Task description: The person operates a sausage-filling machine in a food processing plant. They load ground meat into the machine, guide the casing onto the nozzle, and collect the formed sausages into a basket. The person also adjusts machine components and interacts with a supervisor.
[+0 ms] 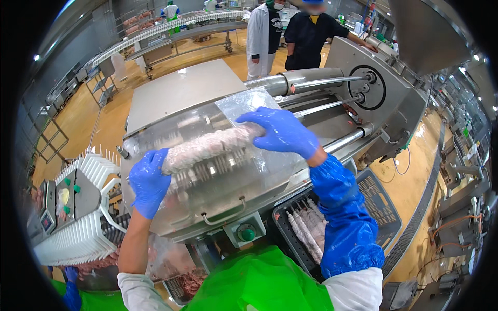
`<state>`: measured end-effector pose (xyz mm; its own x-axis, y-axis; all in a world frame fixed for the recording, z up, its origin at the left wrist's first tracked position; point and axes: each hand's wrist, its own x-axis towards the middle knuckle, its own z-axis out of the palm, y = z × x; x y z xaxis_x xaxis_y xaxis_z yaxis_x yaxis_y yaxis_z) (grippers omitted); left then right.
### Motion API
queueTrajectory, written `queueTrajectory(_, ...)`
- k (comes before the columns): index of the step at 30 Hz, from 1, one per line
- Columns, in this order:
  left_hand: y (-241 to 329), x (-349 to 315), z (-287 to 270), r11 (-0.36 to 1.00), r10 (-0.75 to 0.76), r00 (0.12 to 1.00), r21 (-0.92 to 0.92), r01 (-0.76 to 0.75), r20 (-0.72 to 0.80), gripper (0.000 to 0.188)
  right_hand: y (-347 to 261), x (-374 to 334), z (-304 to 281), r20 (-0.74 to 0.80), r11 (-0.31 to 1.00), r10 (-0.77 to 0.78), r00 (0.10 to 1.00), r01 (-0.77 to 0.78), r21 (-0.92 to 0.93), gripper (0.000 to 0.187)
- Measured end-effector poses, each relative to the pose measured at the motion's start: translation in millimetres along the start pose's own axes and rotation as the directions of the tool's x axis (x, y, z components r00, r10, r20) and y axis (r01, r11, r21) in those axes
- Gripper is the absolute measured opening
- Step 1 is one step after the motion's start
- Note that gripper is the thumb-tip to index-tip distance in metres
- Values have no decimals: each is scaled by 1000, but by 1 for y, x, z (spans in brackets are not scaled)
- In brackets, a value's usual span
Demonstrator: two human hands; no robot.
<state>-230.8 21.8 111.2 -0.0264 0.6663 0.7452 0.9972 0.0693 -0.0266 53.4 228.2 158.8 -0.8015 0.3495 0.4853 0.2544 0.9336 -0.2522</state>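
A long, pale pinkish meat roll [212,147] with a rough surface lies slantwise between my hands, over the clear cover [228,181] of a steel machine. Its left end is in the fingers of my left hand [149,181], in a blue glove. My right hand [280,133], gloved in blue with a blue sleeve, curls its thumb and fingers round the other end. Under and beyond the right hand, a clear plastic sheet [233,106] lies on the machine. Whether the roll touches the cover, I cannot tell.
Below my right arm, a black crate [282,220] holds several similar rolls. White finned racks [78,246] stand at left. A green button [247,233] sits at the machine's front; steel rods [332,107] extend right. Two people [308,39] stand behind. Another worker's gloved hand [71,273] shows lower left.
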Motion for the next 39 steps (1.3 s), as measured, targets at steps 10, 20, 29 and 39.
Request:
queueTrajectory(10, -7, 60, 43, 999, 38, 983, 2, -39, 178, 56, 84, 65, 32, -80, 951, -88, 993, 60, -304, 41)
queueTrajectory(20, -10, 63, 55, 990, 65, 986, 111, -82, 153, 58, 106, 65, 40, -189, 954, -182, 965, 127, -270, 33)
queueTrajectory(29, 3, 63, 61, 992, 82, 982, 78, -97, 171, 62, 103, 47, 14, -131, 919, -127, 983, 67, -388, 48)
queueTrajectory(39, 6, 54, 51, 999, -8, 990, 47, 1, 140, 58, 93, 41, 26, -174, 941, -151, 973, 88, -325, 46)
